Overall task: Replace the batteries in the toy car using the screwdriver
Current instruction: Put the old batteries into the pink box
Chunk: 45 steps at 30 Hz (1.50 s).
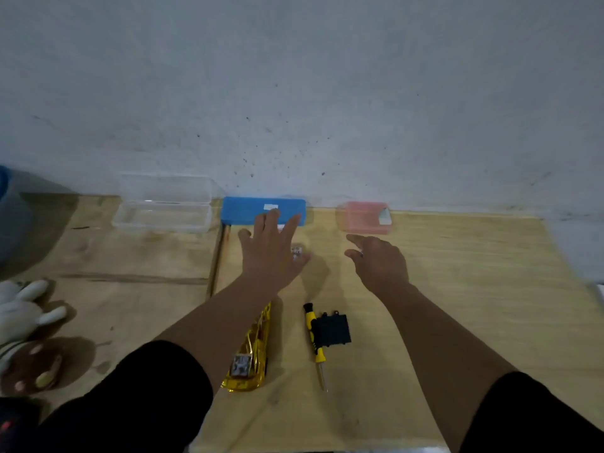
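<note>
Pale wooden tabletop (457, 289) against a grey wall. The shiny yellow toy car (251, 354) lies just left of the yellow-and-black screwdriver (315, 344); a black plastic cover (335, 330) touches the screwdriver's right side. Beyond it, left hand (271, 250) spread, empty; right hand (380, 259) loosely open, empty.

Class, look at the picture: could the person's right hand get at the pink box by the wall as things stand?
Probably yes. The right hand hovers just short of the pink box, its fingers pointing toward the box, with only bare table between them.

Gold toy car (253, 351), yellow-and-black screwdriver (314, 341), black cover (335, 329), blue box (248, 209), pink box (362, 217).
</note>
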Each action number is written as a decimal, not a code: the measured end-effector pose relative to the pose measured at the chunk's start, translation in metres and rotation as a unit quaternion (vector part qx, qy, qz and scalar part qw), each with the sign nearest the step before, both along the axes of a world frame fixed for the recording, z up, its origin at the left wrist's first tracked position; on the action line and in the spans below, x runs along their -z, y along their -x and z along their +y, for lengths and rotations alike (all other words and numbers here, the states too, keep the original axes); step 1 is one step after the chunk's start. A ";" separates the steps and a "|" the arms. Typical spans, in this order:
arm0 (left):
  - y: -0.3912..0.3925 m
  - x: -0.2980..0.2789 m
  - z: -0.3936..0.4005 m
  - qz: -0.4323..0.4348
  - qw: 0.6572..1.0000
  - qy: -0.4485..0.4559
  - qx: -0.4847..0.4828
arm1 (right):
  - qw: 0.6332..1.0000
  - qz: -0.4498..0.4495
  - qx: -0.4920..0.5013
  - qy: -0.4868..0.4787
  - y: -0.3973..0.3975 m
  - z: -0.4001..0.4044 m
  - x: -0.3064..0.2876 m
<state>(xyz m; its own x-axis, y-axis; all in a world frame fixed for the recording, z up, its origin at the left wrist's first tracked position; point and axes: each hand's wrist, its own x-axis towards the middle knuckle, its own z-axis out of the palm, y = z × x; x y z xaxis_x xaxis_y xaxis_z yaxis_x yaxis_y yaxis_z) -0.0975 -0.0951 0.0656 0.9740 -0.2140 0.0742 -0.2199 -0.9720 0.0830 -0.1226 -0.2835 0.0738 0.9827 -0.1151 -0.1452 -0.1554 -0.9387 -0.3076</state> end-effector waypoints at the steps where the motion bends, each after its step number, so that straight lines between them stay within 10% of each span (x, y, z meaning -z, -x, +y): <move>1: -0.009 0.000 -0.010 -0.014 1.000 -0.005 0.022 | 1.000 -0.005 0.006 0.014 -0.003 -0.010 -0.001; 22: -0.096 0.073 -0.139 -0.020 0.997 -0.001 0.072 | 0.987 -0.079 -0.121 0.073 -0.086 -0.114 0.074; 45: -0.096 0.068 -0.143 -0.009 0.999 0.005 0.044 | 0.866 -0.259 -0.282 0.322 -0.099 -0.116 0.095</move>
